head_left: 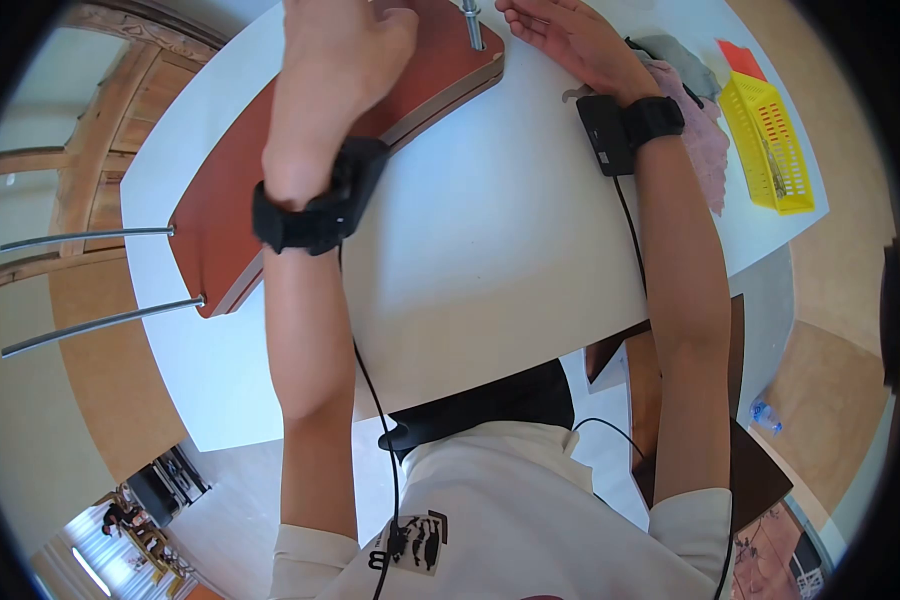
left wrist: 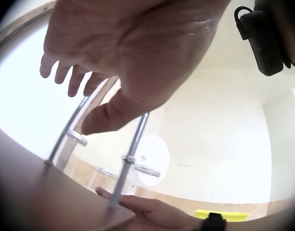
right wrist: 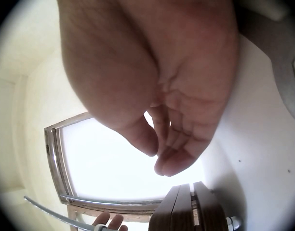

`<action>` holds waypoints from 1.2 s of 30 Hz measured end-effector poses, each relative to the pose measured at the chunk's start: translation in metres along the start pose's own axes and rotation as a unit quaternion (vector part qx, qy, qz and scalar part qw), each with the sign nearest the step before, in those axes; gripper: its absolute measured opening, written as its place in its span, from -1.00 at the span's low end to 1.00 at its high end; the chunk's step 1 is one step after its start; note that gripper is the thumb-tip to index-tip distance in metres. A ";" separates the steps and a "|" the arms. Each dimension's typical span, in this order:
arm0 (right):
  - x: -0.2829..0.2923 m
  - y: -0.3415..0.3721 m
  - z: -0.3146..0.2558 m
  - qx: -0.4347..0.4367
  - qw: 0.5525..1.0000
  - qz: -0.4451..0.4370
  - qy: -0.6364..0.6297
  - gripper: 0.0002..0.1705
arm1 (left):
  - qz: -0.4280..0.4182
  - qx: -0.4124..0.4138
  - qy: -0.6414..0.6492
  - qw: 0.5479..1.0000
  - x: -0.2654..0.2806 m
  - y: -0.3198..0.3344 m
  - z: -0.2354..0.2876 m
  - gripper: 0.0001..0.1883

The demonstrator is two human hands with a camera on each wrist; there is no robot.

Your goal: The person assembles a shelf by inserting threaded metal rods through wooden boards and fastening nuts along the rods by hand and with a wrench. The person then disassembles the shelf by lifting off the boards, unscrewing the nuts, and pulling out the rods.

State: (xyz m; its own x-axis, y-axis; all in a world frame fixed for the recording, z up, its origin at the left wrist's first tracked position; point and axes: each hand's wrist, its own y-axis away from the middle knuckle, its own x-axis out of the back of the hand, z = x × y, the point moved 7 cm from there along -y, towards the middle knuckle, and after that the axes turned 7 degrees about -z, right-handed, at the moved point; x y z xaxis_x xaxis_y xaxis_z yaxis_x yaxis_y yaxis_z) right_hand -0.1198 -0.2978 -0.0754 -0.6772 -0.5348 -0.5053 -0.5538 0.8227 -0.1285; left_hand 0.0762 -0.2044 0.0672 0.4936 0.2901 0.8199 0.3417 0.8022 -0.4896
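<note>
A red-brown wooden board (head_left: 215,200) with metal rods standing out of it lies on the white table. My left hand (head_left: 345,65) is over this board, its fingers extended and the palm bare in the left wrist view. Beyond that hand, a rod with a nut and washer (left wrist: 128,159) rises from the board, and a second rod (left wrist: 68,130) stands to its left. My right hand (head_left: 580,45) is beside the board's right end, near another rod (head_left: 472,25). Its fingers are relaxed and hold nothing. Close to the right wrist lies a flat grey spanner (right wrist: 277,53), partly cut off.
A yellow plastic basket (head_left: 770,150) stands at the table's right side, with a pink cloth (head_left: 705,140) next to it. Two long rods (head_left: 100,325) jut past the left table edge. Cables run from both wrist cameras. A bottle (head_left: 766,415) lies on the floor.
</note>
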 end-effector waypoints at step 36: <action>-0.010 0.004 -0.006 0.005 1.000 -0.013 0.001 -0.65 | -0.092 0.091 0.200 0.971 -0.026 -0.001 0.012 -0.18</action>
State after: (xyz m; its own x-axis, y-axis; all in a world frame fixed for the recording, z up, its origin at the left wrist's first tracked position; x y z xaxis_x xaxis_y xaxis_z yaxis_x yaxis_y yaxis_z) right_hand -0.1182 -0.2903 -0.0657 -0.6639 -0.5557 -0.5004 -0.5657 0.8109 -0.1499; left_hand 0.0533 -0.2064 0.0506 0.7215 -0.0633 0.6896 0.3248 0.9104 -0.2563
